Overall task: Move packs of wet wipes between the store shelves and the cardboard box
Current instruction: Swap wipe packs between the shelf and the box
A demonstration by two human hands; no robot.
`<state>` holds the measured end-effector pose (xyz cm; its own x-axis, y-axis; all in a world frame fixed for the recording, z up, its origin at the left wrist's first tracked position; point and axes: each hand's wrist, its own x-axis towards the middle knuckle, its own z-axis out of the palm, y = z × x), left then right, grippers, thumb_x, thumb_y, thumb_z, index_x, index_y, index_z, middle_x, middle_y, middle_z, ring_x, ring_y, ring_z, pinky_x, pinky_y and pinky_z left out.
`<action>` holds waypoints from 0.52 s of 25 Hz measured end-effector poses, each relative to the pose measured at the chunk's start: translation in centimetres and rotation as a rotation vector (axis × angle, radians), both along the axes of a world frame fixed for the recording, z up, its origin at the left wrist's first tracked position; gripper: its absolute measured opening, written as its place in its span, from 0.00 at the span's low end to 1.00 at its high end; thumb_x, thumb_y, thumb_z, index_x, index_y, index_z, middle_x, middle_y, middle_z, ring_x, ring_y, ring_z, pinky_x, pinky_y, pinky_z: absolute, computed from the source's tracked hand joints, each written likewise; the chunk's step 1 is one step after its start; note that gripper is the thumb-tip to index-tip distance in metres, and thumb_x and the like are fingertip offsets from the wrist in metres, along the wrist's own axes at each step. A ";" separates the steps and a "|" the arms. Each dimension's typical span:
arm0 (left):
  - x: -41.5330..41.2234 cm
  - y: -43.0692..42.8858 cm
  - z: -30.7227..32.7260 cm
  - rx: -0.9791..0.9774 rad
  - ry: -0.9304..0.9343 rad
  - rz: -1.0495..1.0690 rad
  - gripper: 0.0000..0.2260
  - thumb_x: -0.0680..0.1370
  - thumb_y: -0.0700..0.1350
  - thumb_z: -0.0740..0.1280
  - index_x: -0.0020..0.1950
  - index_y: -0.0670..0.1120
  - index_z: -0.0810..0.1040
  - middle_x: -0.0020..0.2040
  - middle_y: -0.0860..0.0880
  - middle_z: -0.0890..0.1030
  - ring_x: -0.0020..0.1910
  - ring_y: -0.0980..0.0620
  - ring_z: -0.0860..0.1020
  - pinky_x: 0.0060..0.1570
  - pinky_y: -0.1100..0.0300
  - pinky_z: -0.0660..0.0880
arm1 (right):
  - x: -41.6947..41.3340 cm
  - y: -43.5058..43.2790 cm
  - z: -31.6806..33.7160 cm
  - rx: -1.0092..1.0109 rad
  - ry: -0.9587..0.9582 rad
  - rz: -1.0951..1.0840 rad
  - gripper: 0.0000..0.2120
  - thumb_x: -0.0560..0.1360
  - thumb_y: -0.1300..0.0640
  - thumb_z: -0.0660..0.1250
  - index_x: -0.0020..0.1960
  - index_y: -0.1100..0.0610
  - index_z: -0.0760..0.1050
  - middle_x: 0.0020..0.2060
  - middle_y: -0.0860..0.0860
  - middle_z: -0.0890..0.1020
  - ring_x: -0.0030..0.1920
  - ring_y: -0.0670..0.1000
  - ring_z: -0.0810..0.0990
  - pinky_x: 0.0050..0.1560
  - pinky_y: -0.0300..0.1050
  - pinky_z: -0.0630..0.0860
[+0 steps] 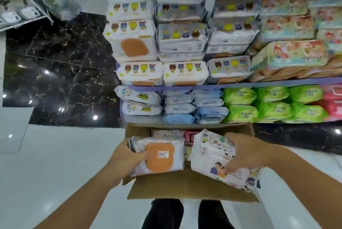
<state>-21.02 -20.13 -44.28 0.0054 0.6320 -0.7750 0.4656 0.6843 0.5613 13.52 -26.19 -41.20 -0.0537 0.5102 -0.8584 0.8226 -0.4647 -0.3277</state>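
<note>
An open cardboard box [185,190] stands on the floor below the shelves. My left hand [127,156] grips a white wipes pack with an orange lid [162,156] over the box's left side. Over the right side, my right hand [244,154] holds a white pack printed with cartoon figures [209,151] from above. More packs [177,133] lie inside the box at its far end, mostly hidden. White packs with cartoon bears [140,73] are stacked on the upper shelf.
The lower shelf [277,81] holds white, blue [211,113], green [272,110] and pink packs. Pastel multipacks [296,54] fill the upper right. Another rack [20,12] stands at the far left. White and black glossy floor lies to the left; legs in dark trousers stand below.
</note>
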 end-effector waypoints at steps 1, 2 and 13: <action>0.4 -0.2 -3.4 -0.018 0.002 -0.002 0.16 0.69 0.43 0.81 0.51 0.52 0.79 0.47 0.50 0.85 0.43 0.53 0.83 0.39 0.58 0.80 | -0.3 -0.5 -3.3 -0.019 -0.007 0.009 0.40 0.61 0.41 0.81 0.67 0.51 0.68 0.64 0.46 0.74 0.58 0.46 0.75 0.51 0.33 0.71; 0.7 -0.6 -6.8 -0.029 0.004 -0.012 0.16 0.68 0.43 0.81 0.51 0.51 0.81 0.46 0.49 0.86 0.44 0.51 0.84 0.43 0.55 0.82 | -0.3 -1.0 -6.7 -0.041 -0.006 0.005 0.35 0.60 0.42 0.81 0.61 0.50 0.70 0.57 0.46 0.77 0.52 0.44 0.76 0.45 0.33 0.71; 3.1 1.6 -42.3 0.047 0.046 0.188 0.12 0.72 0.41 0.78 0.54 0.47 0.83 0.47 0.48 0.86 0.43 0.52 0.84 0.36 0.63 0.78 | 1.3 0.2 -43.2 -0.085 -0.047 -0.011 0.34 0.59 0.44 0.82 0.61 0.49 0.72 0.56 0.43 0.79 0.54 0.45 0.79 0.53 0.40 0.76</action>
